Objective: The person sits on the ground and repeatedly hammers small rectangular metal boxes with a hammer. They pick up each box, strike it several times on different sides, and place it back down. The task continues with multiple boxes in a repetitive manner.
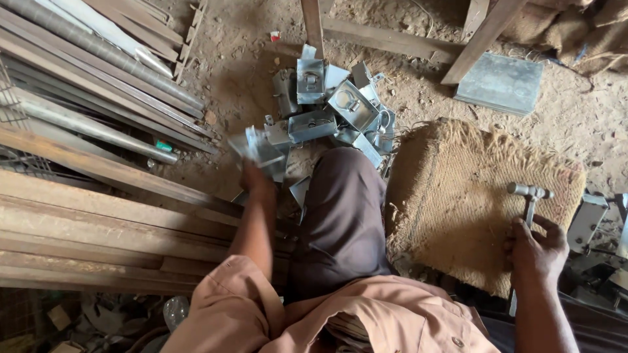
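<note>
The left hand [256,185] was smeared by motion, and so was the folded metal piece [257,148] in it, its shape past telling. The hammer [528,202] handle vanished inside the right hand [535,252]. The knee [345,209] covered part of the pile of metal brackets [330,108]. The long bars [98,85] ran off the left edge.
</note>
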